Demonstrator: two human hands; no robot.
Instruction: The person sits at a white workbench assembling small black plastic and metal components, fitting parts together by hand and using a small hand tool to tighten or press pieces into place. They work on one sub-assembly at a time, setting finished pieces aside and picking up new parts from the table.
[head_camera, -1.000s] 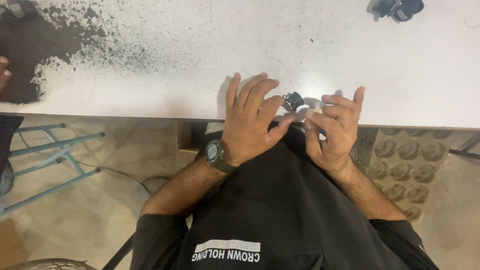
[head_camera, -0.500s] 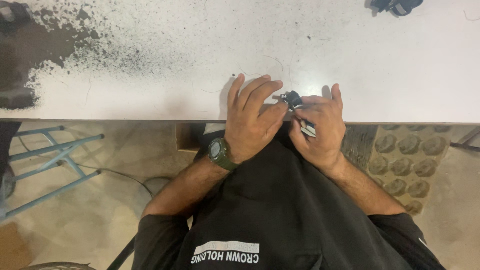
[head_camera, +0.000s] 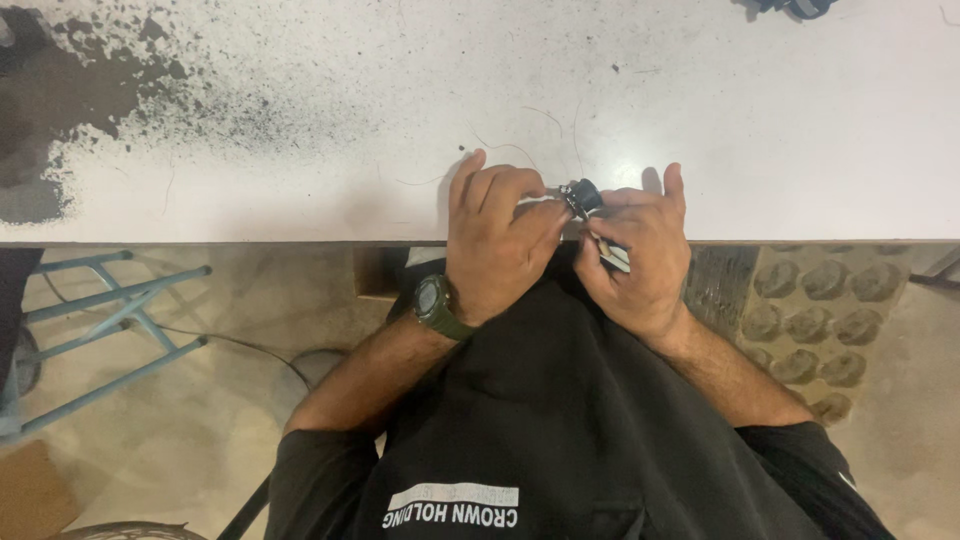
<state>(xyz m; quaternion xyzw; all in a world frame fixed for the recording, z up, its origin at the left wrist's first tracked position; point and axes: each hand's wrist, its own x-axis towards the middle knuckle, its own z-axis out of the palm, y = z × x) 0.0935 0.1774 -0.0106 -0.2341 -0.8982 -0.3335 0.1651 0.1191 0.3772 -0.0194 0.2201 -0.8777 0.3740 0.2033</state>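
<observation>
Both hands, left (head_camera: 497, 245) & right (head_camera: 635, 255), pinch small black part (head_camera: 583, 194) at table (head_camera: 300, 150) edge.

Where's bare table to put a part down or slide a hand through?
Free: white table right of the hands up to the dark object at the far edge, and the middle strip beyond them. Left end is black-stained. Crowded: near edge, where left hand and right hand pinch a small black part.
</observation>
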